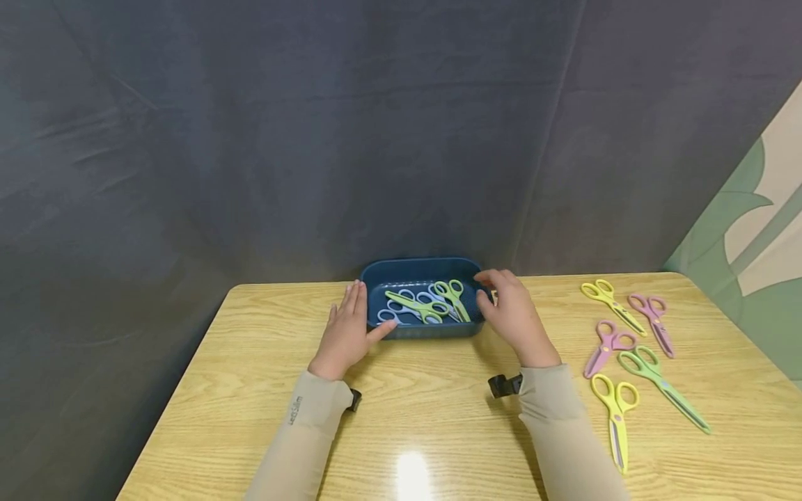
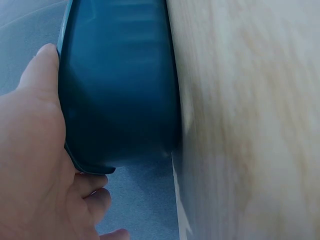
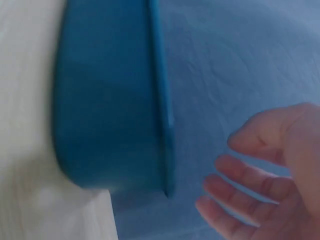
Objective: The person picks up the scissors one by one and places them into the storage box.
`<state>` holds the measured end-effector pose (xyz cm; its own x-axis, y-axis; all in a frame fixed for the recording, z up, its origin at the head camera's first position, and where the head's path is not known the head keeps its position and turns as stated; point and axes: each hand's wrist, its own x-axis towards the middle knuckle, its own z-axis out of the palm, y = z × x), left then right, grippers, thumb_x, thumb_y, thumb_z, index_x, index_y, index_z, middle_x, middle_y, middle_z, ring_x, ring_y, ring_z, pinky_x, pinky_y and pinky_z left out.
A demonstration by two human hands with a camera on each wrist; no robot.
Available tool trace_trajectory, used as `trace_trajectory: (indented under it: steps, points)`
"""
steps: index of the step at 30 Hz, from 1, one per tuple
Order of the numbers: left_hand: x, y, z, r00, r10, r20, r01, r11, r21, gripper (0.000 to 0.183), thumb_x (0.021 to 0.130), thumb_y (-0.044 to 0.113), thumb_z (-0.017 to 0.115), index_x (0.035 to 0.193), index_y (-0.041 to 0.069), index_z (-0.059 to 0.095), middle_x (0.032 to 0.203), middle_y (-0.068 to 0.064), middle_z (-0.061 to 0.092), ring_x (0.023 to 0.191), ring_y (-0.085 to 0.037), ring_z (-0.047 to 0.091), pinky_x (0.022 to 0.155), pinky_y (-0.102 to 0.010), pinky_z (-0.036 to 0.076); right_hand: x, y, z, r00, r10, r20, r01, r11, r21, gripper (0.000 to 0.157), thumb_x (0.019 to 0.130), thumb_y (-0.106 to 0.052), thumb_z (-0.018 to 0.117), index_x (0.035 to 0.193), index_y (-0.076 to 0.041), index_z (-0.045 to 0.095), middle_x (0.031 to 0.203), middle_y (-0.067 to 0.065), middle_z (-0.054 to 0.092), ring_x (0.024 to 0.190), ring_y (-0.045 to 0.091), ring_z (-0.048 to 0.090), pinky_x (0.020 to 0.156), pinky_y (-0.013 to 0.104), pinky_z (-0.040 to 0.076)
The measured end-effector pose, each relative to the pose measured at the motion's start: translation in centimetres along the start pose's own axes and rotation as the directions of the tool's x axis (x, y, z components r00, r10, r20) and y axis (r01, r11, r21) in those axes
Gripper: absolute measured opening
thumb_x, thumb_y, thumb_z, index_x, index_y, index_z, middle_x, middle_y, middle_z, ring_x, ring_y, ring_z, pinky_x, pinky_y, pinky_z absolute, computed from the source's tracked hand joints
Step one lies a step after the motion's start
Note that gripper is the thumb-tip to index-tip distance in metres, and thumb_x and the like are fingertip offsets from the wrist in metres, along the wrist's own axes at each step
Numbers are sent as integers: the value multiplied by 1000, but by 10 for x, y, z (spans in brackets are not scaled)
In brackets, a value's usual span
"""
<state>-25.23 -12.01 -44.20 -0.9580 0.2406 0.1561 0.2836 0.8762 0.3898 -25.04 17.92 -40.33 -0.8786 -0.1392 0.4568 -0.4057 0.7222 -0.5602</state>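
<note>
A dark blue plastic bin (image 1: 426, 332) sits at the back of the table, with light blue scissors (image 1: 386, 316) and green scissors (image 1: 462, 310) lying in it. My left hand (image 1: 346, 332) rests against the bin's left end, fingers straight along the side and thumb over the front rim corner. In the left wrist view the thumb (image 2: 42, 70) touches the bin's rim. By the right end is my right hand (image 1: 515, 312), its fingers loosely bent and holding nothing. The right wrist view shows its fingertips (image 3: 210, 182) apart from the bin wall (image 3: 107, 110).
On the table's right side lie yellow scissors (image 1: 617, 417), pink scissors (image 1: 654, 327) and large green scissors (image 1: 664, 386), with another yellow and another pink pair among them. A dark cloth (image 1: 376, 139) hangs behind the table's back edge.
</note>
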Motion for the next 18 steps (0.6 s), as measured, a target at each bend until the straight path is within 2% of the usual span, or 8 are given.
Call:
trace_trajectory:
  steps: [5,12,18]
  points:
    - [0,0,0,1000,-4,0,4,1000,-6,102,98,64,53,161,-2,8,168,-20,8,156,-32,5,121,-60,13,-1,11,-18,995,62,-73,-61,998,12,26,95,1,55,119,9,64,114,28,60,103,45,61,89,57,51]
    - [0,-1,0,1000,-4,-4,4,1000,-7,102,98,63,54,161,-2,8,168,-20,8,156,-34,7,121,-61,13,-5,28,-42,987,155,-32,-154,988,27,29,95,3,59,122,12,62,120,35,57,106,52,60,90,60,52]
    - [1,-1,1,1000,-2,0,2,1000,-1,102,98,64,52,161,-3,8,168,-21,8,156,-34,7,120,-61,14,-13,44,-58,963,267,-44,-267,964,1,34,94,1,62,126,13,61,124,39,57,110,55,59,89,62,51]
